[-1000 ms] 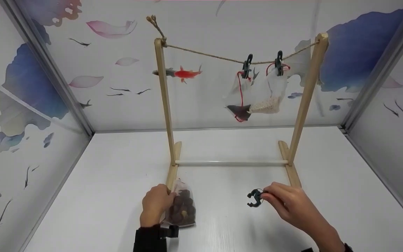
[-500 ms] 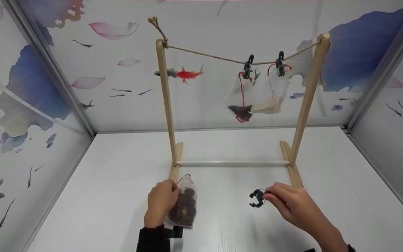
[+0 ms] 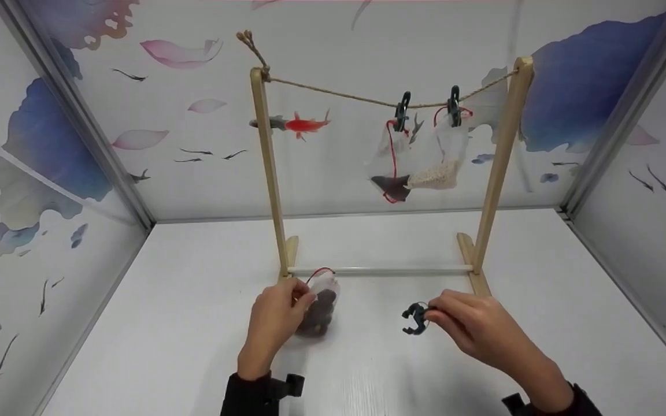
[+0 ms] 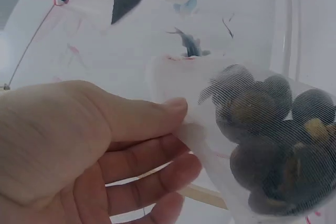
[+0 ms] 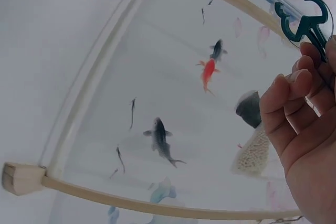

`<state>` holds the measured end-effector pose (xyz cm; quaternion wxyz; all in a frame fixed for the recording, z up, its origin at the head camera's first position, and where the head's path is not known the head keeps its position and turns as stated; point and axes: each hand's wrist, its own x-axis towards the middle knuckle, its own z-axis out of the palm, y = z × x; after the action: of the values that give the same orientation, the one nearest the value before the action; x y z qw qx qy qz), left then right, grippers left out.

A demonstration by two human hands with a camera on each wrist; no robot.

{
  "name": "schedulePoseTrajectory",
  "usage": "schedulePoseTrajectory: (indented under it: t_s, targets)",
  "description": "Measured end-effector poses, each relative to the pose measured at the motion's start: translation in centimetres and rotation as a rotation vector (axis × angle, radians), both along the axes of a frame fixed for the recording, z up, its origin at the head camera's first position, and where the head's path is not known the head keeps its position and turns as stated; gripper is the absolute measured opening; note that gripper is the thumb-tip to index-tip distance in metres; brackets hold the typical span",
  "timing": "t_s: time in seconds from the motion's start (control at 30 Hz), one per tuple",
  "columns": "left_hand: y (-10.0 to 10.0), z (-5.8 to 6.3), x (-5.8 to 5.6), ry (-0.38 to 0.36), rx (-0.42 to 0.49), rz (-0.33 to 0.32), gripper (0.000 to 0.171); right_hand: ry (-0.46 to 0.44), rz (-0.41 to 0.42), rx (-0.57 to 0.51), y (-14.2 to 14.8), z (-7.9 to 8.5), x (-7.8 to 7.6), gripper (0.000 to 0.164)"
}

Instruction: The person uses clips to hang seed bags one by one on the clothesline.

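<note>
My left hand (image 3: 278, 318) pinches the upper edge of a sheer mesh drawstring bag (image 3: 320, 315), which hangs tilted above the table. Through the mesh (image 4: 262, 140) in the left wrist view, dark round pieces show, with a few tan bits among them. A red cord loop (image 3: 322, 269) stands up at the bag's top. To the right, my right hand (image 3: 474, 323) squeezes the handles of a dark green spring clip (image 3: 415, 319) between thumb and fingers. In the right wrist view the clip's curved jaws (image 5: 307, 22) are spread, with nothing between them.
Behind the hands stands a wooden frame (image 3: 503, 167) with a sagging twine line (image 3: 333, 91). Two clips (image 3: 402, 111) hold up a bag of dark contents (image 3: 392, 188) and a bag of pale grains (image 3: 437, 175). A white crossbar (image 3: 379, 270) joins the frame's feet. Patterned walls surround the white table.
My left hand has shifted its hold toward the bag's top and raised the bag up and to the right. The right hand with the spread clip has hardly moved.
</note>
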<state>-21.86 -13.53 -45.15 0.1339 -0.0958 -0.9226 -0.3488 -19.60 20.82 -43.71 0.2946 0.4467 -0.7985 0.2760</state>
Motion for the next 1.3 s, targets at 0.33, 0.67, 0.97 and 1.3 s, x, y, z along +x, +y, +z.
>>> schedulePoseTrajectory:
  t_s: [0.33, 0.67, 0.97, 1.3]
  targets:
    - [0.5, 5.8, -1.2, 0.272, -0.017, -0.024, 0.010, 0.165, 0.018, 0.117, -1.4, 8.1, -2.1, 0.021]
    - [1.4, 12.3, -4.0, 0.404, -0.037, -0.132, 0.011, 0.343, -0.044, 0.192, -2.9, 17.3, -4.3, 0.035]
    - [2.0, 16.0, -7.7, 0.354, 0.076, -0.163, 0.013, 0.404, -0.167, 0.342, -4.4, 24.1, -8.4, 0.030]
    - [2.5, 18.7, -10.4, 0.300, 0.160, -0.124, 0.014, 0.255, -0.430, 0.425, -7.1, 27.5, -11.8, 0.037]
